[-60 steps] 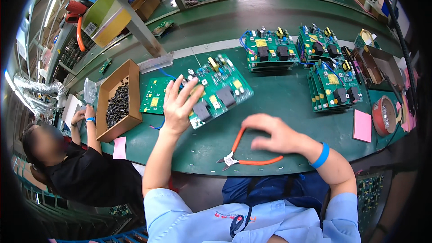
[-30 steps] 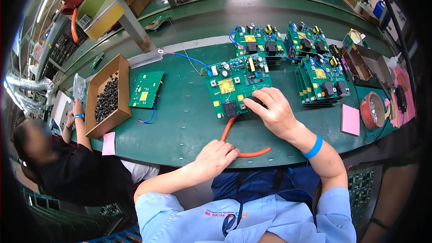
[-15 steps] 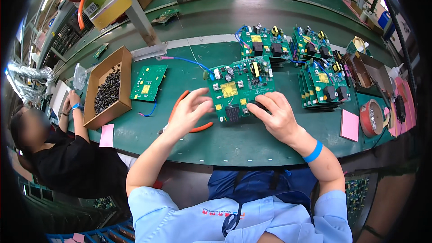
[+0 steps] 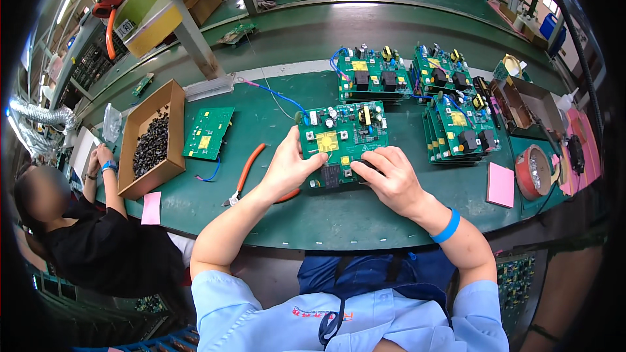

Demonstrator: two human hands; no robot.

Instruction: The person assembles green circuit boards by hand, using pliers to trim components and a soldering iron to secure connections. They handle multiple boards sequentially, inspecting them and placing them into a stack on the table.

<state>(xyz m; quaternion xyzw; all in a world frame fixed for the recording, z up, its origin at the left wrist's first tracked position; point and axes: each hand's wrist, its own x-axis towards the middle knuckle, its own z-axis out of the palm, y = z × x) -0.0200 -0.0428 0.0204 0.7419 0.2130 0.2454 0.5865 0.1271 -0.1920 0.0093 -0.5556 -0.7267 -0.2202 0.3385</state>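
Note:
A green circuit board [image 4: 354, 148], with a yellow patch, a transformer and a blue wire at its far left corner, lies in front of me over the bench. My left hand [image 4: 287, 168] is closed on the board's left edge, its thumb pressing on top near a black block-shaped relay [image 4: 330, 175]. At the near right part of the board, my right hand [image 4: 396, 181] pinches a small black part [image 4: 369, 166]; the fingers hide much of it. Cutting pliers [image 4: 242, 176] with orange handles lie beside my left forearm, which covers part of them.
Stacked circuit boards [image 4: 460, 127] stand at the right and far right. To the left are a single board [image 4: 210, 132] and a cardboard box [image 4: 177, 150] of small black parts. A pink pad [image 4: 500, 184] and a red tape roll [image 4: 531, 173] sit rightward. A co-worker [image 4: 98, 228] sits at left.
My left hand has moved from open beside the board onto its left edge. My right hand keeps its pinch on the black part. The whole view has shifted slightly.

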